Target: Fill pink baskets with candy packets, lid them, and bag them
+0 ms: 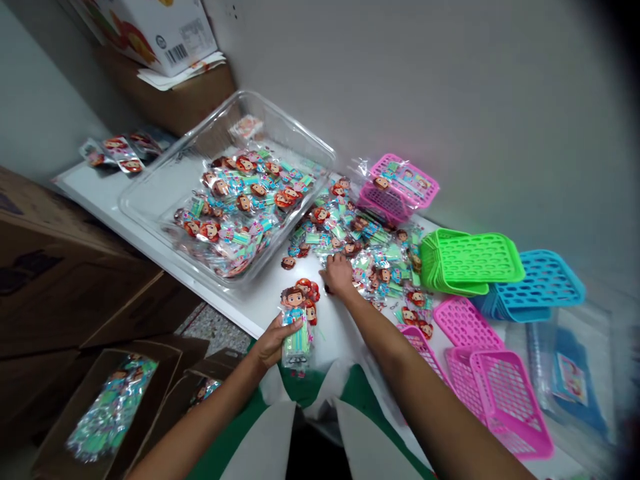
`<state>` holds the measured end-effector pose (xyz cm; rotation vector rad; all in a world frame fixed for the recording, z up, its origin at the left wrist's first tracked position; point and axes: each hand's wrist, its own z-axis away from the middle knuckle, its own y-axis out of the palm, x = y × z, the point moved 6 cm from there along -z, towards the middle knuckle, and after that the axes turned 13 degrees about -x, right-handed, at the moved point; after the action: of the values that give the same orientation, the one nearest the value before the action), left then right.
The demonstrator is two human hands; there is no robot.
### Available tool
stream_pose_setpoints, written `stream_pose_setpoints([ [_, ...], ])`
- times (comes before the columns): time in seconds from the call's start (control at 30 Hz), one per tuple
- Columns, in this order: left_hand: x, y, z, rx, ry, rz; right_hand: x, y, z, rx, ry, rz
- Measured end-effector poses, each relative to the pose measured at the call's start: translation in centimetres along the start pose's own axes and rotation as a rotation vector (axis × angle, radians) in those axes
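Note:
A few clear cellophane packets (297,337) with cartoon-child heads and green-striped contents are fanned in my left hand (274,341), thumb pressed on the front one. My right hand (339,274) is at the near-left edge of a loose pile of the same packets (383,257). Its fingers curl down against the pile, and what they pinch is hidden. Left of the pile, a big clear plastic tray (227,283) contains many more such packets (245,200).
Along the right stand pink (510,387), green (470,260) and blue (537,280) plastic baskets. Another pink basket (400,190) is by the wall. Cardboard boxes (65,267) crowd the left; an open carton (173,373) below holds packets. The white table (235,307) has a near edge.

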<state>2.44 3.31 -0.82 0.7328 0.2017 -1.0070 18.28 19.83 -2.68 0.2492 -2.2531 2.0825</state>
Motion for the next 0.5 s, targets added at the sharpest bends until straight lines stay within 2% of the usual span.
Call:
stream_pose_setpoints([
  [0.07, 0.0, -0.3, 0.1, 0.012, -0.015, 0.024, -0.2, 0.6, -0.9, -0.003, -0.015, 0.046],
  [0.13, 0.2, -0.3, 0.1, 0.048, -0.052, 0.025, -1.3, 0.7, -1.1, -0.028, 0.037, -0.015],
  [0.23, 0.4, -0.1, -0.1, 0.079, -0.096, 0.042, -4.2, 0.3, 0.1, -0.135, 0.215, -0.32],
  [0.37, 0.6, 0.8, -0.6, 0.095, -0.109, 0.111, -7.6, -0.2, 4.8, -0.305, 0.614, -0.976],
  [0.43, 0.8, 1.4, -0.7, 0.107, -0.115, 0.136, -7.2, -0.4, 8.0, -0.322, 0.769, -1.274],
  [0.5, 1.0, 2.0, -0.8, 0.12, -0.111, 0.157, -5.5, -1.2, 11.1, -0.317, 0.837, -1.503],
])
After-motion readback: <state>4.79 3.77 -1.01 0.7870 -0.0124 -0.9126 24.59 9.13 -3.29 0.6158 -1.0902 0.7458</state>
